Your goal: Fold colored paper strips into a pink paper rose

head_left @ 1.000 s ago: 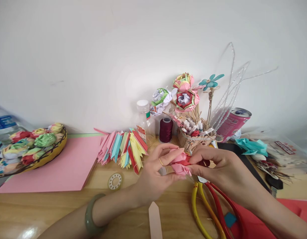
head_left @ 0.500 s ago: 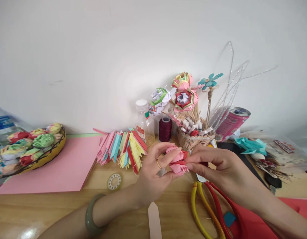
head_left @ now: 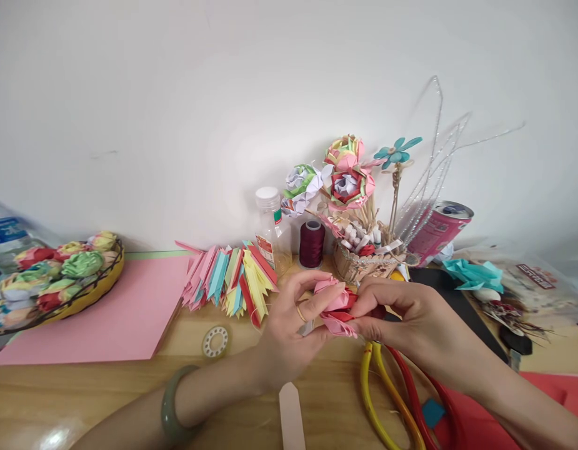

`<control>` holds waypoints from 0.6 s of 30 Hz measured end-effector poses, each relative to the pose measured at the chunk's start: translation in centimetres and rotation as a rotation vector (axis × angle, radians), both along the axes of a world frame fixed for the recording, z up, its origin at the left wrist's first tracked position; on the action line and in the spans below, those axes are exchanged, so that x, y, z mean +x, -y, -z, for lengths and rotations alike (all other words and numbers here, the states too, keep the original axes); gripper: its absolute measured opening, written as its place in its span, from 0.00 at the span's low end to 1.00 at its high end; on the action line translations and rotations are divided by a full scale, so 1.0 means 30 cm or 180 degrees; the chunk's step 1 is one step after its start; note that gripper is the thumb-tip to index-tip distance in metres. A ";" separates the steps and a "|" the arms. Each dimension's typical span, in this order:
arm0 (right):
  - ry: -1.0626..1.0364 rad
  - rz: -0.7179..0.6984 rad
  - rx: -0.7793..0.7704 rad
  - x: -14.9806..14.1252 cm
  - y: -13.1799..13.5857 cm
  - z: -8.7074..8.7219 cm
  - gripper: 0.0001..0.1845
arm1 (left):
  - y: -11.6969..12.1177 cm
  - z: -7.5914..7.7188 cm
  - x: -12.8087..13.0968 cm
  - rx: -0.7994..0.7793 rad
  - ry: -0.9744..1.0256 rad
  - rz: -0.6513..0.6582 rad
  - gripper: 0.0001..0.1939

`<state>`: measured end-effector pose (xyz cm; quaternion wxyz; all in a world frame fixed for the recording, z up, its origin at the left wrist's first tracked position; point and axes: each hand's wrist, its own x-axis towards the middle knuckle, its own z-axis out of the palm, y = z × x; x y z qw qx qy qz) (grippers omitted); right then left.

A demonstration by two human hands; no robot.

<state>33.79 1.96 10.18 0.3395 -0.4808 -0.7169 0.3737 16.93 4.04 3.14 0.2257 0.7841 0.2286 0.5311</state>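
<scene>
One head-worn camera looks forward and down, close over the table.

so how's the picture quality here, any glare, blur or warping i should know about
Head view: soft, even daylight with faint shadows; a glare patch on the glossy wooden tabletop at bottom left; wide-angle warping bends the edges, so the pink drinks can leans; the left hand, right hand and pink and red folded paper flower are fairly sharp, while the clear plastic water bottle at far left is smeared.
</scene>
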 end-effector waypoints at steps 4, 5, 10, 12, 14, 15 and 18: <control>0.0040 -0.0029 0.0126 0.005 0.001 -0.008 0.09 | 0.001 -0.008 0.001 0.0010 -0.0002 0.0007 0.29; 0.0030 -0.0052 0.0168 0.006 0.002 -0.009 0.09 | 0.002 -0.010 0.001 0.0001 0.0021 -0.0023 0.30; 0.0112 -0.0114 0.0376 0.009 0.006 -0.006 0.12 | 0.004 -0.014 0.004 -0.0054 0.0095 -0.0161 0.30; 0.0204 -0.0031 0.0485 0.007 0.007 0.000 0.09 | 0.004 -0.010 0.005 -0.0124 0.0107 -0.0151 0.30; 0.0271 0.0085 0.0551 0.003 0.008 0.007 0.07 | 0.005 -0.008 0.005 -0.0205 0.0120 -0.0133 0.30; 0.0303 0.0131 0.0575 0.001 0.009 0.012 0.07 | 0.005 -0.008 0.005 -0.0230 0.0118 -0.0131 0.30; 0.0412 0.0238 0.0803 -0.003 0.012 0.030 0.08 | 0.006 -0.014 0.007 -0.0215 0.0126 -0.0189 0.29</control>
